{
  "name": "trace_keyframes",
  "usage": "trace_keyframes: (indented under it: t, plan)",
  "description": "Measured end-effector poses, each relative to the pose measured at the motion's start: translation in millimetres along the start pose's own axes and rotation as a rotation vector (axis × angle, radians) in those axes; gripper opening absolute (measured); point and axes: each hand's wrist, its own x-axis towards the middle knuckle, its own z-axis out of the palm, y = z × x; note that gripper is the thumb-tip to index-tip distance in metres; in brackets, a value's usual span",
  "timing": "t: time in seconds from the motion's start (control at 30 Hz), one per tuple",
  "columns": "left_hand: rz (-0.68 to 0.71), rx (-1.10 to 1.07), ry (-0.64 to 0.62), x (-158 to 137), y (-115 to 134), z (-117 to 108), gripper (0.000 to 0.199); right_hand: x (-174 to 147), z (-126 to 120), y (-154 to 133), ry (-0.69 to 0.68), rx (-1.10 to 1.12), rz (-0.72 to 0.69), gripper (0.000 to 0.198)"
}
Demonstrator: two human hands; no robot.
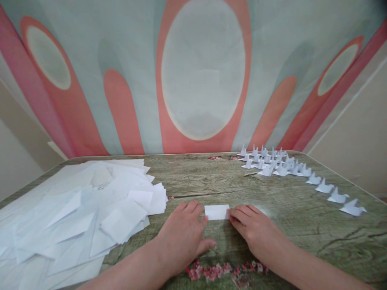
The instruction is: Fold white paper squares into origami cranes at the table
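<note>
A small white folded paper rectangle [217,212] lies flat on the wood-patterned table between my two hands. My left hand [185,233] rests at its left end, with a fingertip touching the lower left corner; the thumb is spread away from the fingers. At the right end, my right hand [252,225] has its fingers drawn together on the paper's edge, thumb tucked underneath and partly hidden. Whether the right fingers pinch the edge or only press on it is hard to see.
A large heap of loose white paper sheets [81,217] covers the table's left side. Several folded white paper birds [282,169] stand in rows at the back right, trailing along the right edge. Behind the table [193,181] hangs a pink and grey-green backdrop [145,80].
</note>
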Motion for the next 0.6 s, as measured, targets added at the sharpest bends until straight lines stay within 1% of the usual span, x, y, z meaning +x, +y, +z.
trace_keyframes:
  t: [0.1,0.2,0.33,0.4,0.47,0.6]
  plan:
    - [0.007,0.009,-0.002,0.2,-0.3,2.5,0.042,-0.8,-1.6,4.9,0.011,0.066,0.027,0.018]
    - [0.026,0.033,-0.002,1.6,0.7,4.7,0.041,-0.2,-2.1,14.5,0.076,0.226,0.066,0.024]
    - [0.045,0.080,0.004,3.8,2.7,6.0,0.042,4.0,2.3,26.8,0.111,0.413,0.206,0.033]
    - [0.044,0.091,0.015,4.7,3.1,6.3,0.043,6.4,6.9,28.6,0.097,0.501,0.257,0.036]
    - [0.046,0.077,0.023,5.4,2.9,7.0,0.042,8.0,11.2,27.4,0.073,0.569,0.279,0.041]
    - [0.040,0.022,0.033,6.7,1.4,10.3,0.033,8.7,14.7,21.3,0.042,0.657,0.313,0.042]
